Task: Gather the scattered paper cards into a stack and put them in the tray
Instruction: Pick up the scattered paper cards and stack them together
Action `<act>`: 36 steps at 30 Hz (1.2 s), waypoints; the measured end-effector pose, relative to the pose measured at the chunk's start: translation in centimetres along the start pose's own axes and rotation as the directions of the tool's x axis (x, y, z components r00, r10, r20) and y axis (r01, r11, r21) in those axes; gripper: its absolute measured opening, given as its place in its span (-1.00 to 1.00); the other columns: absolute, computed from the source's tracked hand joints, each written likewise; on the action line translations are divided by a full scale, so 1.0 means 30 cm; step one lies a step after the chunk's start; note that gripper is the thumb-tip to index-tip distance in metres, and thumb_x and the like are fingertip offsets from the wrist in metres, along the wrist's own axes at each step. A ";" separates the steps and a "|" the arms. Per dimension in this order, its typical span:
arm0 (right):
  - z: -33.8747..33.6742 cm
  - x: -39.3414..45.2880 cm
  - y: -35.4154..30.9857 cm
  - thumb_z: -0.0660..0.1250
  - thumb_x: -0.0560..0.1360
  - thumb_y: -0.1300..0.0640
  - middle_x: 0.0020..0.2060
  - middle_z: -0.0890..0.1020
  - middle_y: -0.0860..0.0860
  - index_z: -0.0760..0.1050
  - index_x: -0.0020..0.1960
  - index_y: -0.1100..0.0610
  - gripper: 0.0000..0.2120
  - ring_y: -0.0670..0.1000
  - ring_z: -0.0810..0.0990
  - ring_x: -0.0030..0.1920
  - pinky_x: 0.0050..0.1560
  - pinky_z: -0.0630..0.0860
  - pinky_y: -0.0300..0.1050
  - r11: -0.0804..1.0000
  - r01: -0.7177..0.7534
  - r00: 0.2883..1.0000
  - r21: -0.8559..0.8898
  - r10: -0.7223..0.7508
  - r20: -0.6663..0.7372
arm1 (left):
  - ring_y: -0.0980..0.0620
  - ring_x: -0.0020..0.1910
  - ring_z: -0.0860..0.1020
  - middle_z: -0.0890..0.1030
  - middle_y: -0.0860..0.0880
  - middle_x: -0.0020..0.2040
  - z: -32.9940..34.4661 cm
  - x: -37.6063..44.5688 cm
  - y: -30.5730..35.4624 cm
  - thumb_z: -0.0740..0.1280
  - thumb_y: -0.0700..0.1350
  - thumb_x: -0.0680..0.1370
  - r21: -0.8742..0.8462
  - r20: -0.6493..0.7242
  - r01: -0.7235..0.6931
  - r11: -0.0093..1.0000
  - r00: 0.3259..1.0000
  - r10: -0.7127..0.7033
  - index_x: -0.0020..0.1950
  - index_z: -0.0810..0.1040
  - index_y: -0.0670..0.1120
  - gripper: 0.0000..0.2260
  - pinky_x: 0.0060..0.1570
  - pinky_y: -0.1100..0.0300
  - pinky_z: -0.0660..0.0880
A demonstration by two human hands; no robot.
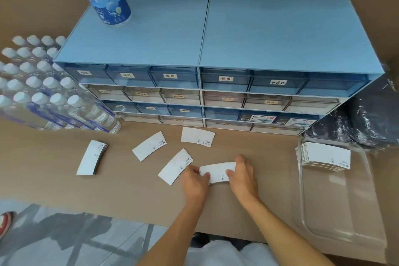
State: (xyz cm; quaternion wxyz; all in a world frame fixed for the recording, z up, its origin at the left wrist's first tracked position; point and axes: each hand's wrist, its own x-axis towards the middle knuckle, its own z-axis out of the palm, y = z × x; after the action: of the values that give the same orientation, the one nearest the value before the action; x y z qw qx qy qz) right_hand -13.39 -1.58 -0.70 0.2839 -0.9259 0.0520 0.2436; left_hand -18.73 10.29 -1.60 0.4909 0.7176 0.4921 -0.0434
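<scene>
On the table's near edge, left hand [195, 181] and right hand [243, 176] pinch a small stack [218, 172] from both ends. Three loose cards [149, 146] lie just beyond, another pile [91, 157] far left, and the tray [336, 218] at right holds a pile.

One camera only, worn on the person's head, looking forward and steeply down at the tan table [248, 205]. It sits close: both forearms enter from the bottom edge, fingers [206, 176] near centre. Beyond the fingers stands the blue drawer cabinet [216, 34]; wide-angle bending curves the edges.
</scene>
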 end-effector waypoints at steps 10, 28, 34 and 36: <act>0.024 0.010 -0.001 0.33 0.54 0.22 0.30 0.40 0.19 0.31 0.42 0.16 -0.52 0.26 0.42 0.34 0.29 0.45 0.09 0.999 -0.040 0.999 -0.013 0.041 0.023 | -0.09 -0.08 0.49 0.54 -0.09 -0.04 0.023 0.012 -0.012 0.44 -0.19 0.45 0.175 -0.021 -0.073 0.982 0.997 0.077 -0.06 0.36 -0.11 -0.75 -0.15 0.16 0.33; 0.037 0.015 -0.053 0.37 0.45 0.25 0.01 0.66 0.16 0.51 0.07 0.26 -0.80 0.21 0.62 0.06 0.03 0.55 -0.02 0.974 -0.033 0.999 0.224 0.024 0.045 | 0.04 -0.19 0.59 0.59 0.02 -0.19 -0.051 0.033 -0.038 0.48 -0.20 0.44 -0.103 -0.068 0.077 0.992 0.994 -0.085 -0.01 0.51 -0.11 -0.79 -0.26 0.21 0.45; 0.116 0.023 -0.195 0.36 0.47 0.18 0.08 0.59 0.17 0.53 0.06 0.22 -0.81 0.20 0.56 0.14 0.14 0.51 -0.01 0.984 0.084 0.985 0.158 -0.106 0.139 | -0.02 -0.18 0.57 0.57 -0.05 -0.14 -0.191 0.062 -0.097 0.47 -0.12 0.46 -0.276 -0.181 0.105 0.956 0.971 -0.159 0.01 0.49 -0.12 -0.78 -0.15 0.10 0.51; 0.153 0.022 -0.235 0.35 0.49 0.15 0.16 0.52 0.15 0.53 0.08 0.23 -0.78 0.17 0.50 0.20 0.18 0.47 -0.04 0.988 0.138 0.974 0.065 -0.147 0.175 | -0.05 -0.16 0.58 0.58 -0.08 -0.12 -0.233 0.075 -0.127 0.47 -0.12 0.47 -0.332 -0.223 0.116 0.936 0.955 -0.197 0.04 0.48 -0.10 -0.77 -0.11 0.04 0.55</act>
State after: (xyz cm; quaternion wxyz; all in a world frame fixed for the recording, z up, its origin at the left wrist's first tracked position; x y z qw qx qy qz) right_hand -13.09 6.85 -0.80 0.3282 -0.8939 -0.0341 0.3034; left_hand -23.38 17.14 -1.76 0.5275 0.5877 0.6071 0.0882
